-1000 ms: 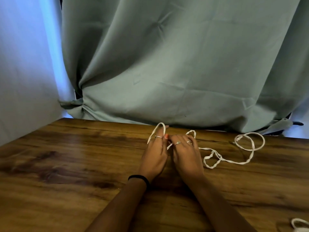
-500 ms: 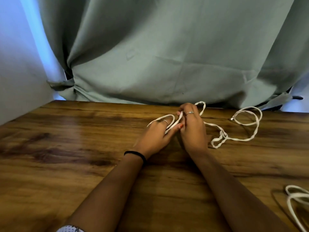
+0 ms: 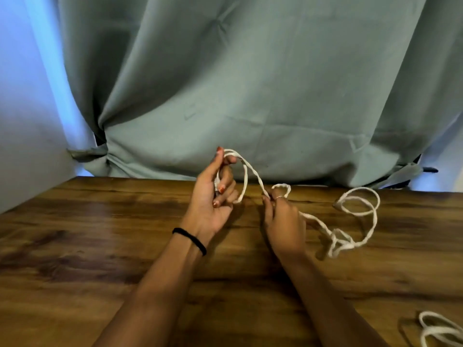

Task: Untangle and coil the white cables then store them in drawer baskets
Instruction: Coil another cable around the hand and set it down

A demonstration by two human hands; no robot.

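White cable (image 3: 253, 171), long axis running left to right across the far half of the wooden table (image 3: 100, 246), left hand (image 3: 213, 199) raised, fingers curled round loops, right hand (image 3: 283, 221) pinching the strand, tail curling into a far-right loop (tangled near the wrist), second cable (image 3: 436, 331) at the near right corner, green curtain (image 3: 250, 83) behind.

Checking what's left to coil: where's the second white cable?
Head view, bottom right corner: second white cable lies on the wooden table, cut by the frame edge, near the right forearm.
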